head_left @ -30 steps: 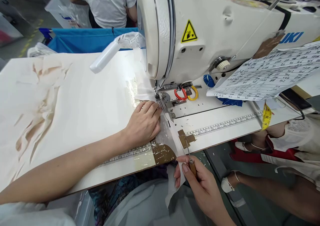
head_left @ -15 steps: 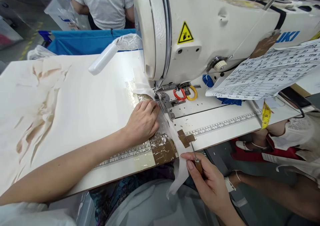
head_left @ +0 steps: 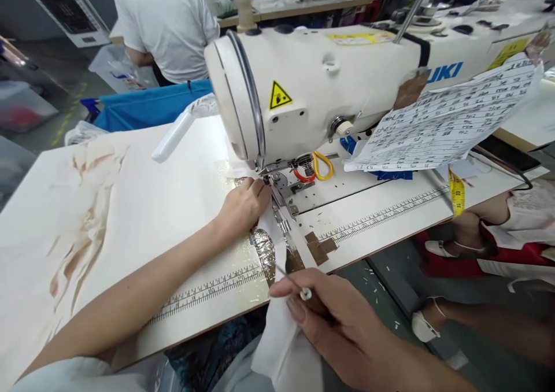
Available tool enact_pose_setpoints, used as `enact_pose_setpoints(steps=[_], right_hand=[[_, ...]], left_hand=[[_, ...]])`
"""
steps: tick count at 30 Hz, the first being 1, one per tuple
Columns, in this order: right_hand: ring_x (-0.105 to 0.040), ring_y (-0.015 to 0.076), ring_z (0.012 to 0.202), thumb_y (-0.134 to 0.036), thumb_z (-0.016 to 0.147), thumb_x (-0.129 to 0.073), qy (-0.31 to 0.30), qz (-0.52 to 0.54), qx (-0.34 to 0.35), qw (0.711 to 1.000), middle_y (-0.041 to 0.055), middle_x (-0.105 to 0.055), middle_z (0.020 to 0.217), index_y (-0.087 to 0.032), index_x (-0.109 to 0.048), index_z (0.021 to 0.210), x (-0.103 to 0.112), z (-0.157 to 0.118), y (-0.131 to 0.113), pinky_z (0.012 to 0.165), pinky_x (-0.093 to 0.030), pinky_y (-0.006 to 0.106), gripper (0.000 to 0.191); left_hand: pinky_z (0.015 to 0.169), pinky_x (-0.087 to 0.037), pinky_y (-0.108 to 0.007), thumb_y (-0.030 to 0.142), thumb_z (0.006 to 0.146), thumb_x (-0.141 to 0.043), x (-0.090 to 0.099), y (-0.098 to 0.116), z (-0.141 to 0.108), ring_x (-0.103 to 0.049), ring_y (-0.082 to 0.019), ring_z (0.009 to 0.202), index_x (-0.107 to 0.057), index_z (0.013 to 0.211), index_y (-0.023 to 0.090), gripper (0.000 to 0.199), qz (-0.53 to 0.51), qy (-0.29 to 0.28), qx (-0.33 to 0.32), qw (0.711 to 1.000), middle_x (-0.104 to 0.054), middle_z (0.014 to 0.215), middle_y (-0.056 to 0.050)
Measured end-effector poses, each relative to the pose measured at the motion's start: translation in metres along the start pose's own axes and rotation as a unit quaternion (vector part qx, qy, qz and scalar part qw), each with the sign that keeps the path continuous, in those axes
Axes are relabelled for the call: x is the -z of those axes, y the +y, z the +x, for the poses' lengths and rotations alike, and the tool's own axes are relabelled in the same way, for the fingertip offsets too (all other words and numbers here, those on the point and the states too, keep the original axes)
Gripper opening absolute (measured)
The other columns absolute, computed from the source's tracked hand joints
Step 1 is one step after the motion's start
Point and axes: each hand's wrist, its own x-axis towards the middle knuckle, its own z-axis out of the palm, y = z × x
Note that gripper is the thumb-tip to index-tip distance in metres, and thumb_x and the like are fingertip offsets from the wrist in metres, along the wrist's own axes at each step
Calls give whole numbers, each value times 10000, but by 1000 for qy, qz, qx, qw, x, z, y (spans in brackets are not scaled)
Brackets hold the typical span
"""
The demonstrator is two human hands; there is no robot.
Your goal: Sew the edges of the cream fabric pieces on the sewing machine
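Observation:
My left hand (head_left: 245,207) is closed, its curled fingertips on white fabric right beside the presser foot (head_left: 267,179) of the sewing machine (head_left: 312,68). From there a white fabric strip (head_left: 277,340) runs toward me and hangs over the table's front edge. My right hand (head_left: 342,328) grips an awl (head_left: 305,294), its thin metal shaft pointing up and left over the strip. Most of the awl's handle is hidden in the palm. The index fingertip and thumb of that hand are by the strip; whether they pinch it I cannot tell.
Red and yellow scissor handles (head_left: 323,166) lie by the needle area. A written paper sheet (head_left: 446,114) hangs off the machine, near a yellow tape measure (head_left: 457,192). Cream fabric pieces (head_left: 87,224) lie at left. A person in white (head_left: 167,28) is beyond; another person's legs show at right.
My right hand has moved left and closer to the camera with the awl. The fabric strip has shifted left, and a second narrow strip shows beside it. The view has tilted up.

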Motion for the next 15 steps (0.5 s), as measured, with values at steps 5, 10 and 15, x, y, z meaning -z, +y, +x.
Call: enact_pose_setpoints(steps=[5, 10, 15], right_hand=[[-603, 139, 552, -245, 1028, -366, 78, -176, -69, 979, 2, -655, 697, -149, -565, 1153, 2, 3, 37, 542, -440, 244, 254], [-656, 180, 573, -236, 1007, -391, 169, -307, -63, 935, 32, -700, 731, -98, -542, 1151, 0, 25, 66, 485, -402, 268, 251], [-688, 167, 630, -180, 1003, -398, 170, -389, -16, 905, 43, -743, 852, -120, -607, 1157, -6, 43, 73, 485, -369, 273, 267]], left_hand=[[697, -577, -332, 157, 950, -525, -11, -17, -6, -630, -211, 873, -640, 961, 123, 120, -181, 86, 28, 979, -661, 994, -102], [753, -570, -309, 203, 915, -591, -14, -26, -8, -658, -183, 904, -661, 948, 173, 83, -289, 98, 26, 952, -674, 993, -56], [747, -561, -284, 240, 906, -609, -9, -25, -6, -666, -174, 880, -686, 926, 190, 94, -331, 85, 55, 938, -685, 975, -44]])
